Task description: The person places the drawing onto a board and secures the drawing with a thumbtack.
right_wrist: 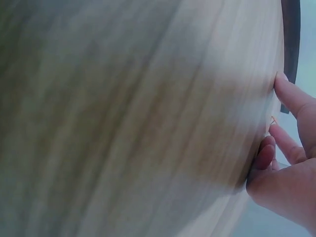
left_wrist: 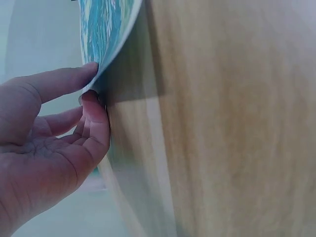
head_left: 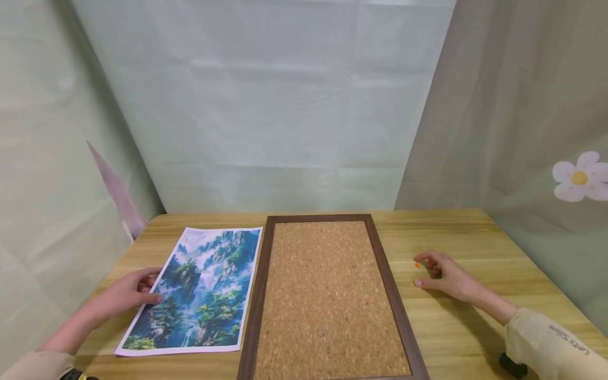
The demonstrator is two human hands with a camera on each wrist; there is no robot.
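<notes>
A printed mountain landscape picture (head_left: 204,290) lies on the wooden table (head_left: 475,232), left of a cork board (head_left: 328,295) in a dark wooden frame (head_left: 258,295). My left hand (head_left: 157,285) is at the picture's left edge. In the left wrist view this hand (left_wrist: 93,83) pinches the raised edge of the picture (left_wrist: 106,24) between thumb and finger. My right hand (head_left: 420,271) rests on the table to the right of the board, fingers loosely bent. A tiny orange pin (head_left: 417,265) lies between its index fingertip and thumb, not gripped. The right wrist view shows the pin (right_wrist: 273,120) by the fingertips (right_wrist: 282,86).
Pale green cloth hangs behind and on both sides of the table; the right one carries a flower print (head_left: 579,177). The board's frame (right_wrist: 291,44) runs close to my right hand. Bare tabletop (head_left: 475,316) lies to the right of the board.
</notes>
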